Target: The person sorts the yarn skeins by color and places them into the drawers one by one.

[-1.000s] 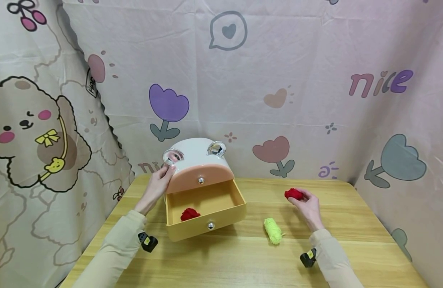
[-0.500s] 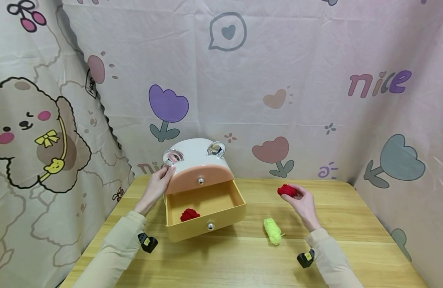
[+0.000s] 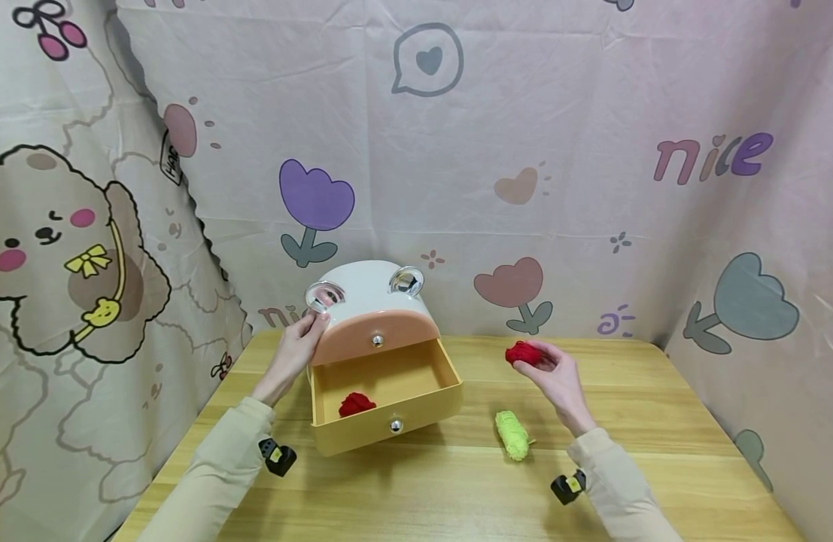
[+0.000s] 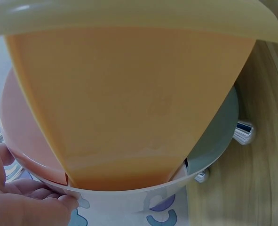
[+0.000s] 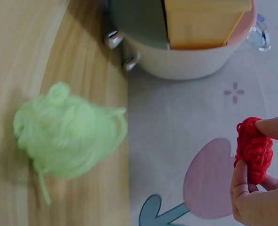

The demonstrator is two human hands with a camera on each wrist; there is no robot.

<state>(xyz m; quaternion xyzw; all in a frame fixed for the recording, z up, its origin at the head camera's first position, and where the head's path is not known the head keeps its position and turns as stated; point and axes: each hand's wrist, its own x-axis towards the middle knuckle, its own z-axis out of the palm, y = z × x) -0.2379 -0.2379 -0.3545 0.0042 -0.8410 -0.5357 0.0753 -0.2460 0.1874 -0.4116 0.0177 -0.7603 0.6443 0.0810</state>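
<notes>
My left hand (image 3: 294, 352) holds the left side of a small drawer cabinet (image 3: 372, 290), white on top with silvery round ears; in the left wrist view its fingers and thumb are at the cabinet's rim. The cabinet's yellow drawer (image 3: 362, 435) is pulled out, and a red bundle of yarn (image 3: 357, 404) lies at its front left. Above the table, right of the cabinet, my right hand (image 3: 560, 380) pinches a second red yarn bundle (image 3: 522, 353) between thumb and fingers, seen clearly as wound yarn (image 5: 254, 149) in the right wrist view.
A yellow-green yarn bundle (image 3: 512, 435) lies on the wooden table (image 3: 443, 497), between the drawer and my right forearm. Above the yellow drawer, a pink drawer front (image 3: 348, 340) is closed. A printed curtain (image 3: 592, 286) hangs behind the table.
My right hand has moved left toward the cabinet, carrying the red yarn bundle. The left hand, the cabinet, its drawer and the yellow-green yarn have stayed in place.
</notes>
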